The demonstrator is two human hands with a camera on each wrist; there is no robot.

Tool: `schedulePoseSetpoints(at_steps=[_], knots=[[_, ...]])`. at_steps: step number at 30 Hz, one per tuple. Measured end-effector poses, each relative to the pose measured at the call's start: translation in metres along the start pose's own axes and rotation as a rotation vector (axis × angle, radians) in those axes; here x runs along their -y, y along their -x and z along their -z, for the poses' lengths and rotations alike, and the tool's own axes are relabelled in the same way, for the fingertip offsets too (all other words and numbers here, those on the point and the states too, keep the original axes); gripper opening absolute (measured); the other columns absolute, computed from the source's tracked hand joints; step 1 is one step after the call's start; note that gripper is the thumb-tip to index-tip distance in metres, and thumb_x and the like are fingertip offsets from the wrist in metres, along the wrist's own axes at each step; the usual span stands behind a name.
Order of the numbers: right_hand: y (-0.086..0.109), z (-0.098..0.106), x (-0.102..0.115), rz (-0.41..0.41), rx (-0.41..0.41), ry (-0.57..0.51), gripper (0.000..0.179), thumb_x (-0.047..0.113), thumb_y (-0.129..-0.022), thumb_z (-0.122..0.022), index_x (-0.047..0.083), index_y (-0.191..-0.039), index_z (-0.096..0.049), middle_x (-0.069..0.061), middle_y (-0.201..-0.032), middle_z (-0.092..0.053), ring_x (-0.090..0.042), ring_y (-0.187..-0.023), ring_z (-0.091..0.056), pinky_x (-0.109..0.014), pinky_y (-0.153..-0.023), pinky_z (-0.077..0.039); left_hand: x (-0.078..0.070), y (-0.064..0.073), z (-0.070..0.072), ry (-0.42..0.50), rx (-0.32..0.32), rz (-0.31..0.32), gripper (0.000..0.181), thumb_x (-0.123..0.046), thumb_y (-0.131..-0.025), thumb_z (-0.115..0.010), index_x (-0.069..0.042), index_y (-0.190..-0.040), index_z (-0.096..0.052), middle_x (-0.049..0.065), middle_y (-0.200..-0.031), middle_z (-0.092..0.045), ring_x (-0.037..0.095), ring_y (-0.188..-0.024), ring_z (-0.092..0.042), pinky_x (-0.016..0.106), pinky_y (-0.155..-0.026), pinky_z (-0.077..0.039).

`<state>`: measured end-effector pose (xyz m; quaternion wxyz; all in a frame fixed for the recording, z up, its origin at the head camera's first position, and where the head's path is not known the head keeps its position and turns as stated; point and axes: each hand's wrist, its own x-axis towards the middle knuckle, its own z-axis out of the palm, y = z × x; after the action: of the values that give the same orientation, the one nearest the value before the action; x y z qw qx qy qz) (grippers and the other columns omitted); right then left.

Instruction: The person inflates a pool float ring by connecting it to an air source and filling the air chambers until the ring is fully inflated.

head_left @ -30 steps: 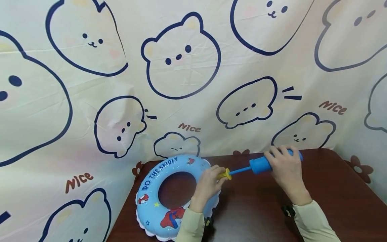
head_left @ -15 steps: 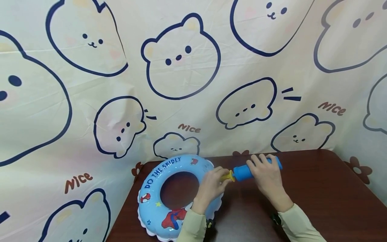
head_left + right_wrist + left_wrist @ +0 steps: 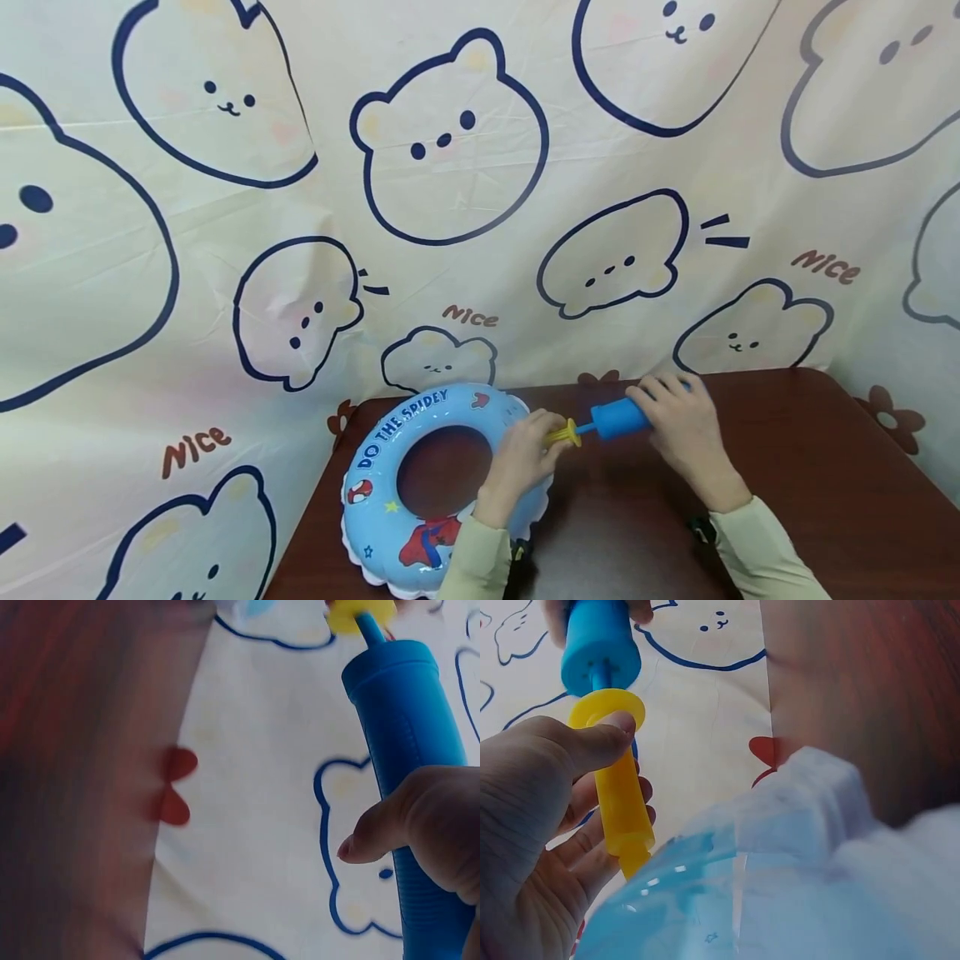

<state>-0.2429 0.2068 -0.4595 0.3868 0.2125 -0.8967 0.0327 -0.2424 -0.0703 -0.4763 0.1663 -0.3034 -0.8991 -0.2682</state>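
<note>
A hand pump has a blue barrel (image 3: 619, 418), a thin blue rod and a yellow nozzle (image 3: 621, 791) with a round flange. My left hand (image 3: 522, 457) pinches the nozzle, thumb at the flange in the left wrist view. The nozzle's narrow tip points down to the light-blue swim ring (image 3: 375, 500), where the ring's surface hides its end. My right hand (image 3: 686, 425) grips the ribbed barrel, its thumb along the side in the right wrist view. A short length of rod (image 3: 370, 630) shows between flange and barrel. The inflated ring is printed with letters and cartoon figures.
A dark brown table (image 3: 810, 467) lies under the hands and ring. A cream cloth (image 3: 450, 275) with cartoon bear outlines hangs behind and along the sides, meeting the table's back edge.
My right hand slid the barrel left along the rod until it met the yellow flange, then drew it back a little to the right. The left hand and ring shifted slightly right.
</note>
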Motion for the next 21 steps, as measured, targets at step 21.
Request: schedulePoseSetpoints(at_steps=[21], knots=[[0.008, 0.021, -0.046, -0.125, -0.04, 0.062, 0.074, 0.005, -0.049, -0.106, 0.012, -0.115, -0.074, -0.019, -0.116, -0.073, -0.046, -0.119, -0.059, -0.069, -0.108, -0.04, 0.0, 0.0, -0.002, -0.017, 0.021, 0.028, 0.027, -0.027, -0.098, -0.081, -0.014, -0.12, -0.075, -0.001, -0.111, -0.074, 0.01, -0.095, -0.069, 0.019, -0.088, -0.059]])
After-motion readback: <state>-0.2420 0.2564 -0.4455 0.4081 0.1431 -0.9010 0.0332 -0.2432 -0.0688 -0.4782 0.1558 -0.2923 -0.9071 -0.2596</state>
